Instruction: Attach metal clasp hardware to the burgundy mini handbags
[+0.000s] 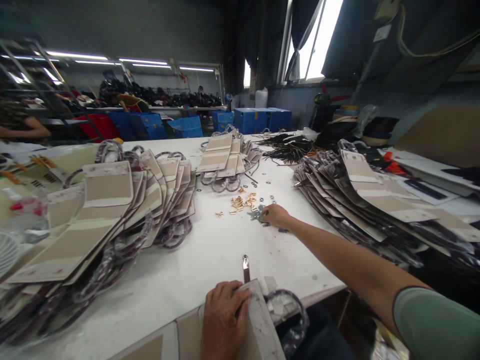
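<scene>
My left hand (225, 317) is closed over the upper edge of a beige bag panel (258, 320) at the table's front edge. Beyond its fingers sticks out a dark strap (246, 274) with a shiny metal clasp (245, 260) at the tip. From the same panel a plastic-wrapped dark handle (300, 310) loops out to the right. My right hand (275, 216) reaches forward, its fingertips pinched together at a small heap of grey metal plates (256, 214); what they hold, if anything, is hidden. Gold-coloured metal fittings (243, 201) lie scattered just left of that heap.
Stacks of beige bag panels with wrapped handles stand left (108, 185), at the back (219, 152) and right (360, 172) on the white table (210, 240). Black cords (288, 147) lie behind. Blue boxes (251, 120) and other people (26, 125) are farther off.
</scene>
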### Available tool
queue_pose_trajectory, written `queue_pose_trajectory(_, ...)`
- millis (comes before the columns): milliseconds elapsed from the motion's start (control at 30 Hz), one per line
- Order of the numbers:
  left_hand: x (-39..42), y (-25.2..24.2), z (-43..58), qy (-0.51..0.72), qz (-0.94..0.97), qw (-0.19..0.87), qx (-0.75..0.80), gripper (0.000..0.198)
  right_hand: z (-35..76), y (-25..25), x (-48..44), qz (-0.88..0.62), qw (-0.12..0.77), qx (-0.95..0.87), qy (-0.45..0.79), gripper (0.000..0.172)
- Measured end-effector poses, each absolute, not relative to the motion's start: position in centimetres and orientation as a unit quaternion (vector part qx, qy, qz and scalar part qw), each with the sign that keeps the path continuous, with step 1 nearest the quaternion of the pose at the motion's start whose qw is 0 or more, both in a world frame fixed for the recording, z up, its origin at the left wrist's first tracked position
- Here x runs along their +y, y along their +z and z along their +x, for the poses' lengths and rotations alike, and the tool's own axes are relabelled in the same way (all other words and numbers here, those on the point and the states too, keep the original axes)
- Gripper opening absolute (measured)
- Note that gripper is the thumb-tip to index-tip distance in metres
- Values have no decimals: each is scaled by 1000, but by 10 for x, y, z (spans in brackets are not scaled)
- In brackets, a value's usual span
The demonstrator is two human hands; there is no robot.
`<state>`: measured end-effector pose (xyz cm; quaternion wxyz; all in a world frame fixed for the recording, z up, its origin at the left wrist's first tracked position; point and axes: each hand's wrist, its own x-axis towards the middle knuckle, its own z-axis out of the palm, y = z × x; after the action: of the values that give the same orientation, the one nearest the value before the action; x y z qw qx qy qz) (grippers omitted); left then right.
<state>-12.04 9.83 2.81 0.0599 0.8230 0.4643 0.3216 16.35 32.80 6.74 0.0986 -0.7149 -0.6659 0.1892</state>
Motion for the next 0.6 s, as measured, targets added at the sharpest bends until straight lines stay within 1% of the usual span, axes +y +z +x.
queue_pose_trajectory(67,98,28,-120,324,823,57,464,25,166,66,328,-710,91,-672,190,30)
queue_pose_trajectory(333,97,28,-121,333,821,51,462,27,162,69,327,-706,104,-672,197,18)
queue_pose_trajectory(467,95,27,-120,334,816,59,468,27,162,76,325,-700,141,-665,221,12)
queue_pose_trajectory(600,94,25,-119,334,814,61,472,26,164,90,322,-685,198,-644,278,8)
